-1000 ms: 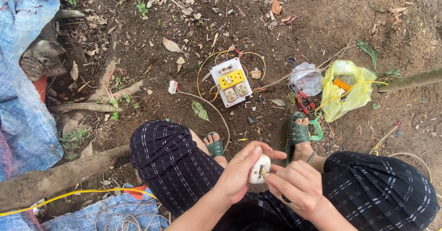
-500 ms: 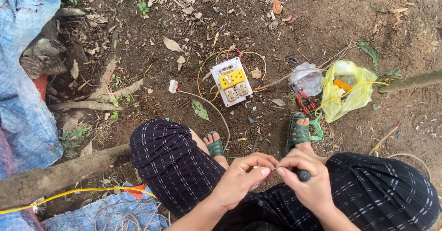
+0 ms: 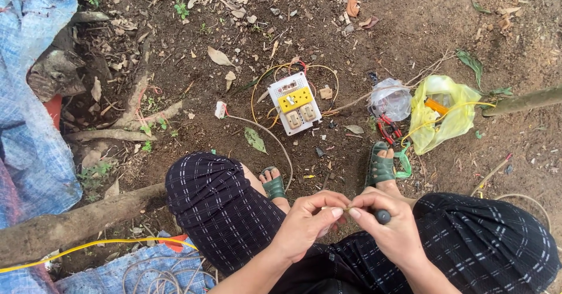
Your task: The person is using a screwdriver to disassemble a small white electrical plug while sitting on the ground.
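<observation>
Head view, looking straight down on a squatting person's lap and the bare dirt ground [image 3: 410, 48].

Left hand [image 3: 307, 224]: fingers curled, thumb and forefinger pressed together at the tips, pinching one end of a thin yellowish wire [image 3: 345, 209]. Right hand [image 3: 389, 229]: closed round a small dark-handled tool [image 3: 381, 216], its rounded black end showing just above the knuckles; forefinger and thumb meet the wire from the other side. Whether the tool tip touches the wire cannot be told.

Key relation: the wire lies between the two hands, long axis roughly left-to-right, nearly level. Both hands touch it; the fingertips of the two hands almost meet over it. The pair sits above the gap between the knees in dark checked cloth [image 3: 222, 212].

Ground ahead of the hands, well apart: a white square switch-and-socket board with a yellow block [image 3: 294, 102], ringed by loops of yellow and orange wire. To its right, a crumpled clear plastic bag [image 3: 390, 98], red-handled pliers [image 3: 387, 129] just below it, and a yellow plastic bag [image 3: 440, 112]. Green sandals [image 3: 380, 166] on the feet.

Left edge: blue woven tarpaulin [image 3: 29, 124], tree roots [image 3: 76, 224], and a long yellow cable [image 3: 88, 248] crossing bottom left.
</observation>
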